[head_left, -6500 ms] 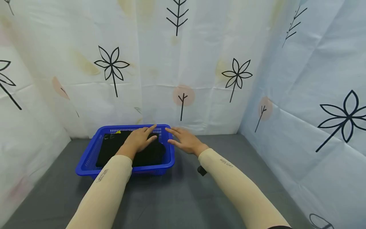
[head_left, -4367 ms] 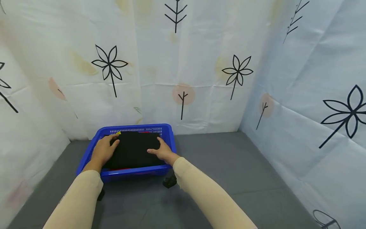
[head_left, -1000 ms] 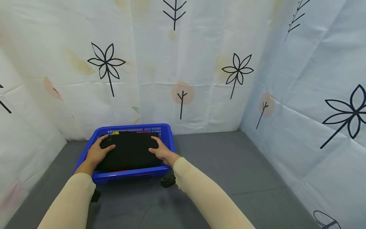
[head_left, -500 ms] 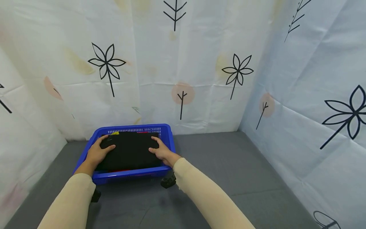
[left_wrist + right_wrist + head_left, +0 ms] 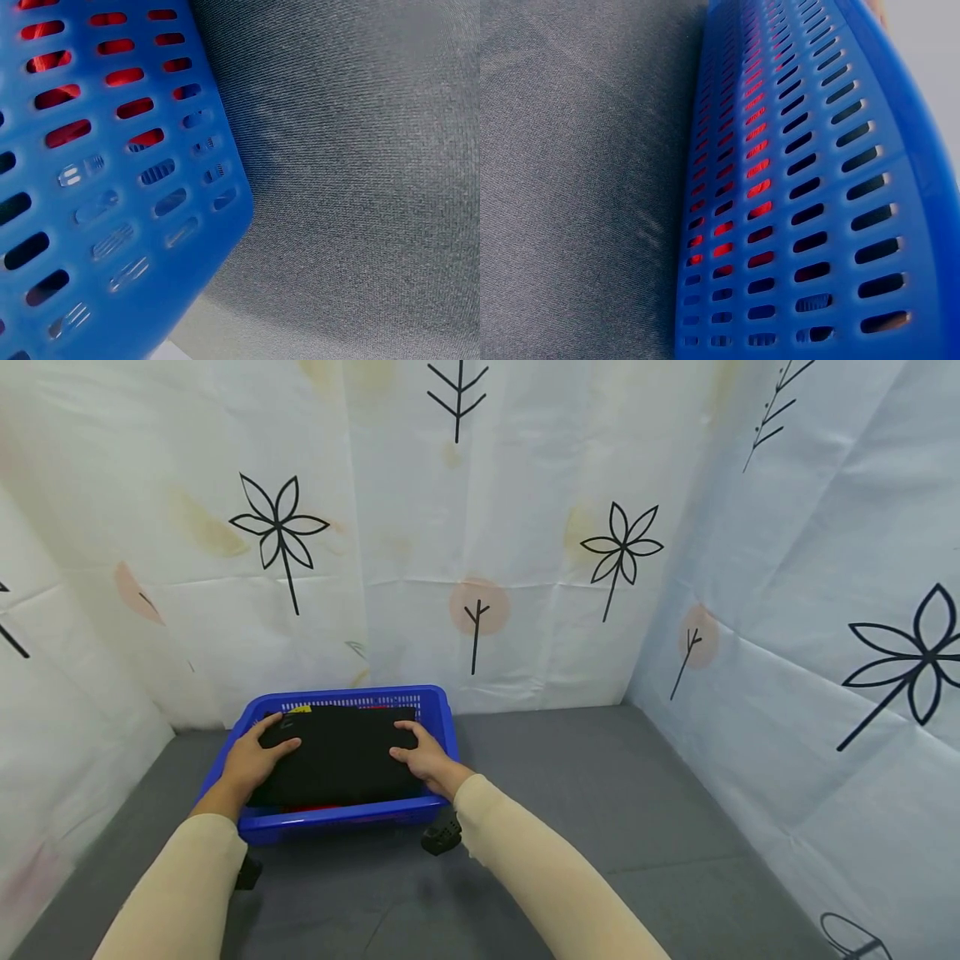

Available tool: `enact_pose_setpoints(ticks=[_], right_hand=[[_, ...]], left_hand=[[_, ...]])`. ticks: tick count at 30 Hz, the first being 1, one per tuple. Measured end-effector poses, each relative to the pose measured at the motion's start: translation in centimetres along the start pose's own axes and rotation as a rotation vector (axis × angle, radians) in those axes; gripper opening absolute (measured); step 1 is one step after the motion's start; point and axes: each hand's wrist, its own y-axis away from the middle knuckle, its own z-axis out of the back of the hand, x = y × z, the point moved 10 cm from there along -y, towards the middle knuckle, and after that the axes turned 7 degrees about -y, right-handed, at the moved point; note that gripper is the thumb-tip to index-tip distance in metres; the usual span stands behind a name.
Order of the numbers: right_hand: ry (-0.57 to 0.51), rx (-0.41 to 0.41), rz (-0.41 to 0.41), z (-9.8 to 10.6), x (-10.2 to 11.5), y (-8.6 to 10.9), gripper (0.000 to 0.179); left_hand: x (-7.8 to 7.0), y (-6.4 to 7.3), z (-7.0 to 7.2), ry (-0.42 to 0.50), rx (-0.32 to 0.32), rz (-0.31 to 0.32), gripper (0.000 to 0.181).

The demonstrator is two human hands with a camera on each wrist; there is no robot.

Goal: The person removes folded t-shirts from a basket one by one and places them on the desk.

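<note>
A folded black cloth [image 5: 345, 760] lies flat across the inside of a blue plastic basket [image 5: 345, 815]. My left hand [image 5: 251, 760] holds its left end, thumb on top and index finger along the far left corner. At the right end my right hand [image 5: 427, 758] grips with the thumb on top, and its lower fingers are hidden. A small yellow patch [image 5: 302, 709] shows at the cloth's back edge, and a red strip [image 5: 311, 809] below its front edge. Through the slotted basket wall, more red stuff [image 5: 759, 187] appears in the right wrist view.
The basket stands on a grey cloth-covered surface [image 5: 555, 777], close to the patterned white curtain [image 5: 525, 635] behind it. A second curtain side [image 5: 787, 610] bounds the right. Below each wrist hangs a small black device [image 5: 442, 832].
Earlier both hands hovered spread over the basket's right part, with lettering visible on the black cloth. Now they hold its two ends and its top is plain. Over the last second almost nothing moves.
</note>
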Motion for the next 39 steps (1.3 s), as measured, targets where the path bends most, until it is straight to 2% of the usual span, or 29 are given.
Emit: enact_pose_setpoints(ticks=[10,19,25,30,39], right_hand=[[-0.025,-0.032,0.064,0.2,1.3,0.5,0.043],[-0.036,-0.056,0.086,0.9,1.4,0.2,0.045],[-0.042,-0.050,0.106,1.4,1.9,0.3,0.048],[-0.072,-0.025,0.121,1.5,2.4,0.4,0.045],[-0.091,0.009,0.143,1.5,3.5,0.6,0.046]], left_hand=[[-0.1,-0.1,0.7,0.035,-0.010,-0.004,0.082],[-1.0,-0.1,1.2,0.059,-0.028,-0.019,0.084],[-1.3,0.0,1.5,0.019,-0.035,-0.013,0.084],[-1.5,0.1,1.9,-0.019,-0.033,-0.038,0.084],[-2.1,0.5,2.7,-0.008,-0.040,-0.053,0.084]])
